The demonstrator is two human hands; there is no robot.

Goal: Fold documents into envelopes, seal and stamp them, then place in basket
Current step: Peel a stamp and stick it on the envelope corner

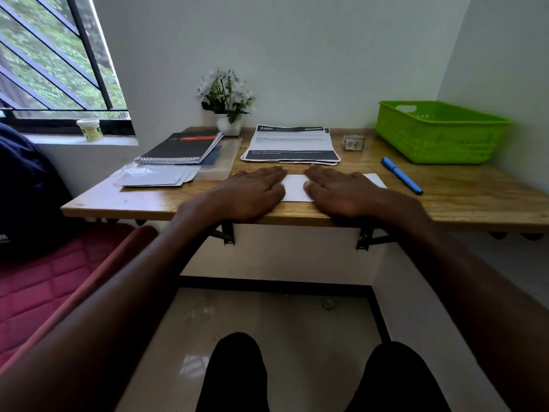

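Nearest the front edge of the wooden surface (445, 203), both hands lie flat with fingers straight, pressing down on a white folded paper (294, 188) — the left hand (252, 193) covers its left end, the right hand (341, 191) its right part, the two a little apart with bare paper showing between them. Just right of the paper lies a blue pen (402, 175). To the left rests a loose pile of envelopes (157, 178) under clear plastic. Farther back — a spiral notebook (181, 148), a stack of printed documents (291, 144), and a small clear box (353, 142). The green basket (439, 132) stands at the far right corner, and a flower pot (228, 124) sits against the wall.
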